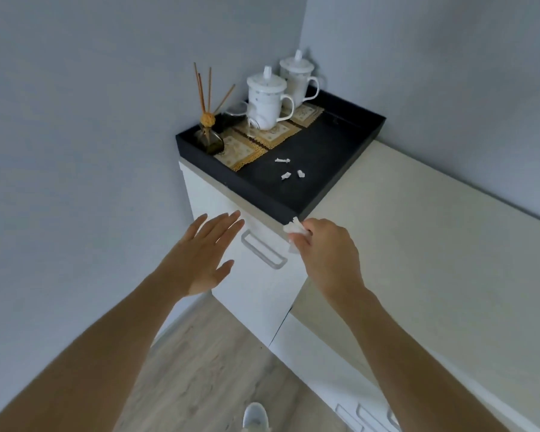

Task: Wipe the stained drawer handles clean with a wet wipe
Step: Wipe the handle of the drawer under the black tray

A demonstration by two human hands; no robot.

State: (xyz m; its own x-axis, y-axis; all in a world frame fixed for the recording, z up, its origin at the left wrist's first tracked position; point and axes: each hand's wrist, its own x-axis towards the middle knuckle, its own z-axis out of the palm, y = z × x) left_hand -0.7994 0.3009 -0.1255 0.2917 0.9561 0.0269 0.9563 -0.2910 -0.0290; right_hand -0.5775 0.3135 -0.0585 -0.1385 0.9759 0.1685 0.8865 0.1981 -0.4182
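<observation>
A grey bar handle [263, 250] runs slantwise across the white drawer front [256, 285] of the corner cabinet. My right hand [326, 249] pinches a crumpled white wet wipe [295, 230] just right of the handle's upper end, near the cabinet's top edge. My left hand [208, 252] is spread flat with straight fingers over the drawer front, left of the handle; I cannot tell whether it touches. More grey handles [360, 417] show on lower drawers at the bottom right.
A black tray [264, 190] on the cabinet top carries two lidded white mugs [267, 99], a reed diffuser [208, 132], patterned mats and small white paper scraps [289, 169]. A beige countertop [434, 244] stretches right. Wood floor and a shoe [255, 416] lie below.
</observation>
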